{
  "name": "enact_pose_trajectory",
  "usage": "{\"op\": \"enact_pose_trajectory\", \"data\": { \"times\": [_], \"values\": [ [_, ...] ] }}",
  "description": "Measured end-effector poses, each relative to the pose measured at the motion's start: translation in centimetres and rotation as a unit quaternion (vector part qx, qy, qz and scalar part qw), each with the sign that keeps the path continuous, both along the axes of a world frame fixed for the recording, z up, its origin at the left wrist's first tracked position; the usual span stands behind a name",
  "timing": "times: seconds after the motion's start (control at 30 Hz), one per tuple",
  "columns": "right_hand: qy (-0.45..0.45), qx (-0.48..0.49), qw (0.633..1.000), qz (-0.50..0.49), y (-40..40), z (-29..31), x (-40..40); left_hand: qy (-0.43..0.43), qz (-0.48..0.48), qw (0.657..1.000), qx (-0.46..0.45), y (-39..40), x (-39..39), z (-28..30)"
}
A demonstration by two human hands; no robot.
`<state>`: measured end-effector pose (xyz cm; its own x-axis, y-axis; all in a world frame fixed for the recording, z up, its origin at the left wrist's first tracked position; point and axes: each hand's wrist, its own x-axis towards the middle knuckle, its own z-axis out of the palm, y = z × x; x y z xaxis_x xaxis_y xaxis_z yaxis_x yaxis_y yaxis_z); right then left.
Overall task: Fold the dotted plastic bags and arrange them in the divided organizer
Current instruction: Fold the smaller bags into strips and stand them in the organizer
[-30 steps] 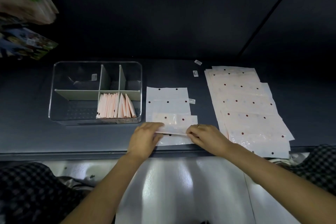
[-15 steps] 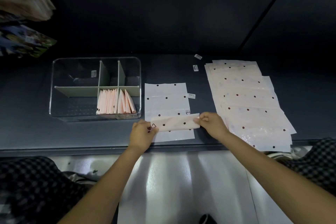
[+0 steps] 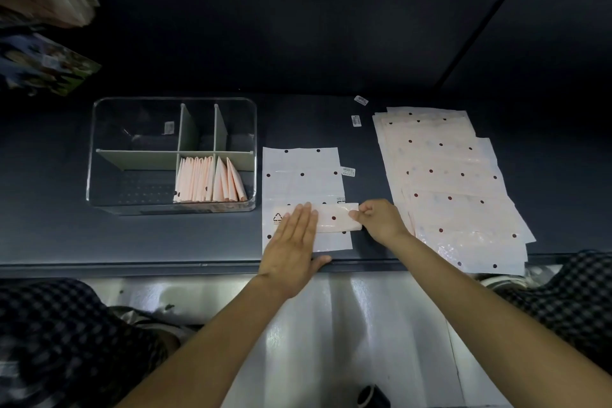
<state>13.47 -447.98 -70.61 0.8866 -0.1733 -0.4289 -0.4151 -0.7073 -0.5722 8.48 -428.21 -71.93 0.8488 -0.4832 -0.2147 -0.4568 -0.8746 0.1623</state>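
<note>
small white labels (image 3: pixel 356 120) lie on the dark table (image 3: pixel 132 235); blurred colourful packages (image 3: pixel 46 69) sit far left.

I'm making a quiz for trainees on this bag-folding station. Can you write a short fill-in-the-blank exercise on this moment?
1. The left hand presses ____ on the folded strip.
2. The right hand pinches the strip's ____ end.
3. Folded bags stand in the organizer's near ____ compartment.

Missing: flat; right; right
</note>
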Motion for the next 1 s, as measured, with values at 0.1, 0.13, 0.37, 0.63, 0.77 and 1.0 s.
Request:
{"op": "enact_pose_trajectory", "data": {
  "times": [0.1, 0.13, 0.37, 0.63, 0.77, 1.0],
  "values": [
    [0.0, -0.003, 1.0, 0.0, 0.0, -0.1, 0.0, 0.03, 0.004, 0.999, 0.033, 1.7, 0.0, -0.8],
    [0.002, -0.004, 1.0, 0.0, 0.0, -0.2, 0.1, 0.035, -0.003, 0.999, 0.036, 2.2, 0.0, -0.9],
    [-0.111, -0.064, 0.99, -0.054, 1.3, 0.0, -1.6, 0.039, -0.034, 0.998, 0.046, 2.7, 0.2, -1.3],
    [-0.128, -0.079, 0.933, 0.328, 8.8, -1.6, -4.7, 0.052, -0.036, 0.998, 0.026, 2.9, 0.2, -1.1],
    [-0.101, -0.132, 0.937, 0.307, 5.7, -2.9, -4.9, 0.051, -0.044, 0.997, 0.039, 2.8, 0.3, -1.1],
    [-0.089, -0.208, 0.924, 0.308, 1.1, -2.9, -4.9, 0.051, -0.048, 0.997, 0.034, 4.5, 0.4, -1.3]
  ]
}}
